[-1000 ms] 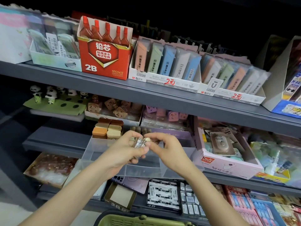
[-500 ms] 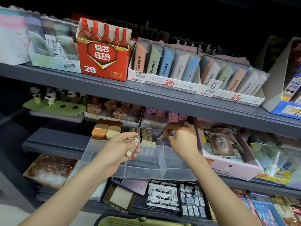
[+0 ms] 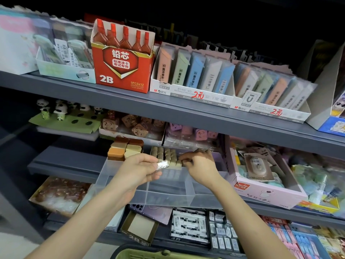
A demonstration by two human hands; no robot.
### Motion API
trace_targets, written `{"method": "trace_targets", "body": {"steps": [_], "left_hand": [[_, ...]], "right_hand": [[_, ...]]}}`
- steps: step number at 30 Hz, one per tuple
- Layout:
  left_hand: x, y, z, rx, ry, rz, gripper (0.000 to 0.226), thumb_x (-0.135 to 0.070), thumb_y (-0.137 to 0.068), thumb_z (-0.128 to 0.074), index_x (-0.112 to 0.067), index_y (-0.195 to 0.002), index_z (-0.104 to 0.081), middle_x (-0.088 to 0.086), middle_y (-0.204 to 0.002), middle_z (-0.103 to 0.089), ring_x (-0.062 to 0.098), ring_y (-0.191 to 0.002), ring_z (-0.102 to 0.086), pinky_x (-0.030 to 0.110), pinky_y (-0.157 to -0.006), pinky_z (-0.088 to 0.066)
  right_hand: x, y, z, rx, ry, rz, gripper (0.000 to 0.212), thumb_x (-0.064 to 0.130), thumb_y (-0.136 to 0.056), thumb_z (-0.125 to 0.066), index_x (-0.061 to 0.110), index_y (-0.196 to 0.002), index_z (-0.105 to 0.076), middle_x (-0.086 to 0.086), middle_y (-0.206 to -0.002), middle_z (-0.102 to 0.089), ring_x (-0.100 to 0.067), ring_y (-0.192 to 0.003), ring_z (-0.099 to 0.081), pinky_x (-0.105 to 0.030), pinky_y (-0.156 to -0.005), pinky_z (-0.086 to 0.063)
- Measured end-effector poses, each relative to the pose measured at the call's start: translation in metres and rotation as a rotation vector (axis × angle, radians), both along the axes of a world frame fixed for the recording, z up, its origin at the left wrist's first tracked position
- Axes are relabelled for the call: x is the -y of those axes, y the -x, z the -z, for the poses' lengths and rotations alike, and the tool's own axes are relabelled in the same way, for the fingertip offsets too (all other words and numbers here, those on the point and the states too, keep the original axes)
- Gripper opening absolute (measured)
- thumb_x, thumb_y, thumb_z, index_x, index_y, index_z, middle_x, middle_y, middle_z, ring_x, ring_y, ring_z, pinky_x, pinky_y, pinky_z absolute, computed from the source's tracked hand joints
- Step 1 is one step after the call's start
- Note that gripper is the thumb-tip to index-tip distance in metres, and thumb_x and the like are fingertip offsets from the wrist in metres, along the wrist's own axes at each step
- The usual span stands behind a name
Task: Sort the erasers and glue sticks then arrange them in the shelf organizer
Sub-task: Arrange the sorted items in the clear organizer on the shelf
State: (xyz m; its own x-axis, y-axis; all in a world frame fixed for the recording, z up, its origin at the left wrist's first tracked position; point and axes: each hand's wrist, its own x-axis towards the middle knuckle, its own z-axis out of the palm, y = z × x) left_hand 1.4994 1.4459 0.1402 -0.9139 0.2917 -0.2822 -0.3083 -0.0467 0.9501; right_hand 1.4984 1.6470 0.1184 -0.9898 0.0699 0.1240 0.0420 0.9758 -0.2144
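Pinching a small shiny wrapped stick (image 3: pixel 163 165) between thumb and fingertips, the left hand (image 3: pixel 137 170) hovers over the clear organizer (image 3: pixel 168 196). The stick lies roughly level, its free end pointing toward the right hand (image 3: pixel 200 163). The right hand is just beside it over the middle compartment, fingers curled down. Its tips are at the near end of the beige glue sticks (image 3: pixel 165 154); cannot tell whether it grips one or only touches.

The glue sticks stand upright in rows at the back of the middle compartment, just beyond and between the hands. The erasers (image 3: pixel 125 147), brown, tan and cream blocks, are stacked at the back of the left compartment, just beyond the left hand.

The organizer sits on a grey shelf (image 3: pixel 65 165), its front wall below both wrists. A pink box (image 3: pixel 268 192) stands just right of the right hand. A red 2B box (image 3: pixel 123 71) sits on the upper shelf above the left hand. A green basket (image 3: pixel 149 255) shows below the forearms.
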Motion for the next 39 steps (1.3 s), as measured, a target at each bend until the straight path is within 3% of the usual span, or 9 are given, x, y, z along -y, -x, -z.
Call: {"method": "trace_targets", "body": {"steps": [10,14,21,26,29,33,35,37,39], "left_hand": [[-0.001,-0.004,-0.002,-0.049,-0.012,0.016,0.015,0.006,-0.085,-0.062,-0.001,-0.098,-0.061,0.019,-0.091,-0.07,0.021,-0.075,-0.071,0.018,-0.06,-0.055],[-0.004,-0.006,-0.004,-0.079,0.003,0.067,0.018,0.003,-0.083,-0.066,-0.002,-0.099,-0.061,0.016,-0.086,-0.072,0.021,-0.074,-0.072,0.019,-0.056,-0.053],[-0.012,-0.016,-0.005,-0.135,0.045,0.196,0.027,-0.005,-0.079,-0.073,-0.006,-0.101,-0.06,0.013,-0.079,-0.073,0.016,-0.067,-0.069,0.019,-0.054,-0.05],[-0.02,-0.02,-0.002,-0.241,0.084,0.121,0.022,-0.002,-0.074,-0.076,-0.003,-0.091,-0.062,0.01,-0.073,-0.073,0.014,-0.059,-0.066,0.019,-0.058,-0.052],[-0.024,-0.022,-0.004,-0.321,0.063,0.16,0.017,-0.006,-0.071,-0.079,-0.007,-0.086,-0.071,0.007,-0.078,-0.073,0.013,-0.061,-0.065,0.019,-0.061,-0.053],[-0.027,-0.022,-0.005,-0.331,0.006,0.236,0.017,-0.013,-0.074,-0.076,-0.016,-0.091,-0.074,0.001,-0.081,-0.074,0.012,-0.067,-0.066,0.018,-0.067,-0.053],[-0.025,-0.017,0.001,-0.444,0.132,0.201,0.015,-0.018,-0.08,-0.072,-0.026,-0.092,-0.072,-0.007,-0.086,-0.073,0.004,-0.076,-0.067,0.014,-0.071,-0.05],[-0.019,-0.012,0.008,-0.709,0.455,0.129,0.014,-0.024,-0.087,-0.066,-0.031,-0.098,-0.069,-0.017,-0.098,-0.067,-0.002,-0.091,-0.06,0.011,-0.081,-0.043],[-0.014,-0.007,0.016,-0.989,0.74,0.079,0.022,-0.024,-0.088,-0.065,-0.022,-0.109,-0.07,-0.009,-0.109,-0.065,0.01,-0.105,-0.057,0.023,-0.091,-0.038]], "right_hand": [[0.003,-0.016,-0.007,-0.148,-0.014,0.048,0.029,0.024,-0.095,-0.047,0.03,-0.116,-0.065,0.007,-0.112,-0.068,-0.019,-0.118,-0.046,-0.027,-0.098,-0.02],[0.015,-0.045,-0.02,-0.2,0.532,-0.091,0.023,0.037,-0.086,-0.064,0.033,-0.109,-0.067,0.022,-0.097,-0.067,-0.001,-0.103,-0.054,-0.026,-0.095,-0.039],[0.026,-0.076,-0.019,-0.307,0.244,-0.22,0.026,0.03,-0.079,-0.074,0.015,-0.1,-0.073,0.005,-0.085,-0.065,-0.013,-0.085,-0.049,-0.02,-0.078,-0.036],[0.026,-0.088,-0.013,-0.177,0.552,-0.06,0.018,0.025,-0.077,-0.077,0.031,-0.08,-0.06,0.018,-0.066,-0.055,0.002,-0.069,-0.05,-0.01,-0.064,-0.037],[0.021,-0.089,-0.019,-0.094,0.834,-0.074,0.021,0.019,-0.083,-0.071,0.034,-0.096,-0.063,0.015,-0.071,-0.064,-0.002,-0.068,-0.058,-0.015,-0.065,-0.044],[0.017,-0.088,-0.019,-0.088,0.896,-0.093,0.035,0.008,-0.084,-0.068,0.04,-0.097,-0.062,0.012,-0.07,-0.063,-0.002,-0.061,-0.056,-0.02,-0.058,-0.048],[0.01,-0.08,-0.021,-0.19,0.929,0.008,0.029,0.005,-0.083,-0.068,0.032,-0.088,-0.062,0.007,-0.072,-0.066,-0.008,-0.062,-0.06,-0.022,-0.057,-0.05],[-0.002,-0.066,-0.025,-0.301,0.871,0.152,0.02,0.008,-0.083,-0.068,0.026,-0.082,-0.06,0.003,-0.077,-0.068,-0.016,-0.071,-0.065,-0.03,-0.063,-0.053],[-0.012,-0.048,-0.028,-0.32,0.686,0.235,0.01,0.014,-0.085,-0.066,0.022,-0.079,-0.062,0.0,-0.082,-0.07,-0.02,-0.079,-0.064,-0.037,-0.074,-0.053]]}}
